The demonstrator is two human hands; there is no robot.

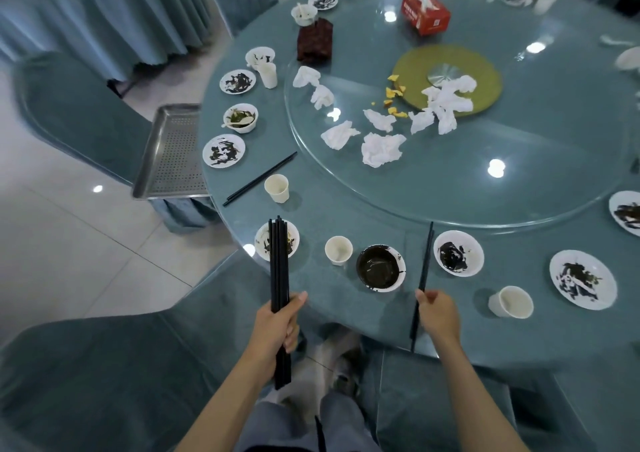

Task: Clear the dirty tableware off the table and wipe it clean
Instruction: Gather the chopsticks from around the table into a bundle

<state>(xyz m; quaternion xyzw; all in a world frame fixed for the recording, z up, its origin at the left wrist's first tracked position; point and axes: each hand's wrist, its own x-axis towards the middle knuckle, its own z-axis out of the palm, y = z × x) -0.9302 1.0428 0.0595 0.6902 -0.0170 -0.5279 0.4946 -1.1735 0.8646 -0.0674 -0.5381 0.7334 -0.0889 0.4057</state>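
Left hand grips a chopstick bundle and right hand pinches one pair at six o'clock on the table, where a loose merge could spill sticks onto the dirty bowl between them or the floor.

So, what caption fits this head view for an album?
Left hand holds a chopstick bundle, right hand grips a pair, at a table of dirty plates.

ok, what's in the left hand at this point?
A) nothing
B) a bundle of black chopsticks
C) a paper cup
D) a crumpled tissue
B: the left hand grips a bundle of black chopsticks that sticks up over a dirty plate, while the right hand pinches a separate pair of chopsticks.
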